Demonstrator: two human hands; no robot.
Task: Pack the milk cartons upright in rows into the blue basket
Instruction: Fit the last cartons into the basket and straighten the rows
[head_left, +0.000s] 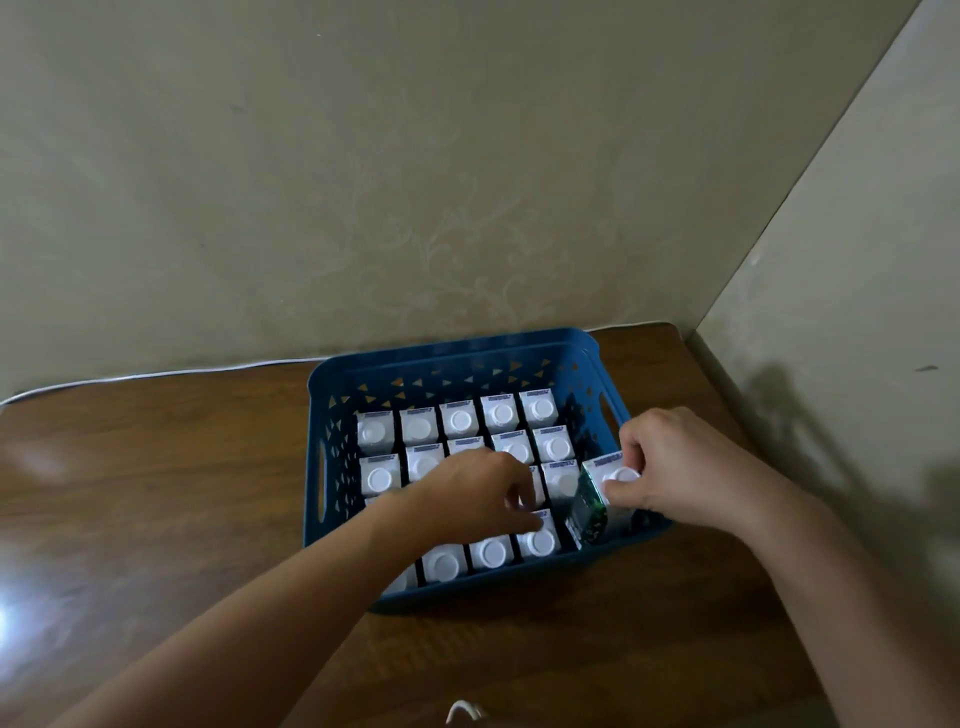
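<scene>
The blue basket (447, 358) sits on a wooden table against the wall. Several white-capped milk cartons (460, 420) stand upright in rows inside it. My right hand (675, 462) grips the top of a tilted carton (602, 493) at the basket's right side; its green-patterned side shows. My left hand (467, 493) reaches over the middle rows, its fingers resting on a carton (540, 538) in the front row. It hides some cartons beneath it.
The brown wooden table (156, 467) extends to the left and front of the basket. A white cable (156, 374) runs along the table's back edge. Walls meet in a corner at the right. A small white object (462, 709) shows at the bottom edge.
</scene>
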